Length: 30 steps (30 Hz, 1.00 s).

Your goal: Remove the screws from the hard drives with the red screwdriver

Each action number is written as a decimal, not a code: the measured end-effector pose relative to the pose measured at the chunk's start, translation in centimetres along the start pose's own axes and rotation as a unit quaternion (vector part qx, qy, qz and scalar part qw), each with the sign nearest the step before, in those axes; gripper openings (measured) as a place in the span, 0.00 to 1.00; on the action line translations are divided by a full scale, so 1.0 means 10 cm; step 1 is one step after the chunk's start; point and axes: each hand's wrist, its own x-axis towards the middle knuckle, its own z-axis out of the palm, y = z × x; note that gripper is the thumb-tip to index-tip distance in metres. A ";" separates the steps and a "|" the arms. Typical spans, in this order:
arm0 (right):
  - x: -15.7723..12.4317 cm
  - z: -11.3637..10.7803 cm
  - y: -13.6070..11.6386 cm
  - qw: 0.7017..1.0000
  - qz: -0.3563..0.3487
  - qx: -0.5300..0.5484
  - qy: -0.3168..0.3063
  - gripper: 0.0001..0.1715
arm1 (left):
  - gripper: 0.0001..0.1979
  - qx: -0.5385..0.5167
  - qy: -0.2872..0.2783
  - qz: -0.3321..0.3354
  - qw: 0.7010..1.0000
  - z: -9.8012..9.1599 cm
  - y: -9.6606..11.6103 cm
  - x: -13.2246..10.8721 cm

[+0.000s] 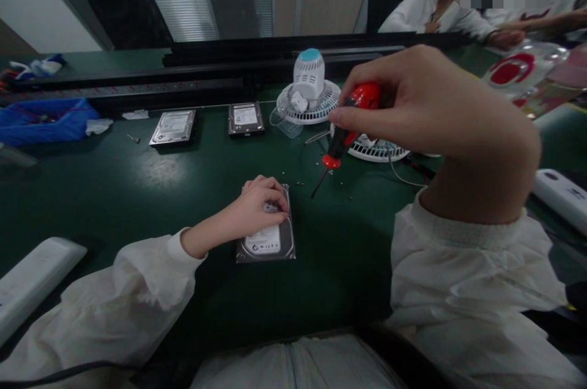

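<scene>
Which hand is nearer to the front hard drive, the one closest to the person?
The left hand: it rests on top of the hard drive. The right hand is raised to its right, apart from it, gripping a red-and-black screwdriver.

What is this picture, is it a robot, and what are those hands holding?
There's no robot: these are a person's own two bare hands. The only picture comes from a camera worn on the person's head, looking forward and down.

The left hand rests on a flat, silver, rectangular hard drive with a white label, a box that stores computer files. The right hand holds a red-and-black screwdriver with a thin metal shaft. Its tip points down, not touching the drive.

Everything sits on a dark green table. Farther back are two more rectangular hard drives with pale labels, a white plastic fan with a light-blue top and, leftward, a bright blue container. Tiny metal bits, probably screws, lie scattered nearby.
</scene>
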 end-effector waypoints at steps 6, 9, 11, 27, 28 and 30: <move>0.01 0.00 0.00 1.000 0.007 0.002 -0.005 0.16 | 0.05 0.004 0.013 -0.009 1.000 0.01 0.03 0.02; 0.00 -0.01 -0.01 1.000 0.002 0.003 -0.007 0.16 | 0.06 0.003 0.015 -0.007 1.000 0.02 0.03 0.02; 0.01 0.00 -0.01 1.000 0.003 0.003 -0.013 0.16 | 0.06 0.003 0.018 -0.003 1.000 0.03 0.02 0.02; 0.05 0.06 0.03 0.998 -0.030 -0.042 0.025 0.14 | 0.06 0.033 0.052 0.005 0.998 0.11 0.08 -0.04; 0.05 0.05 0.03 0.998 -0.029 -0.042 0.025 0.14 | 0.06 0.027 0.049 0.006 0.998 0.10 0.07 -0.04; 0.05 0.05 0.03 0.998 -0.025 -0.044 0.027 0.14 | 0.06 0.014 0.041 0.000 0.999 0.09 0.06 -0.02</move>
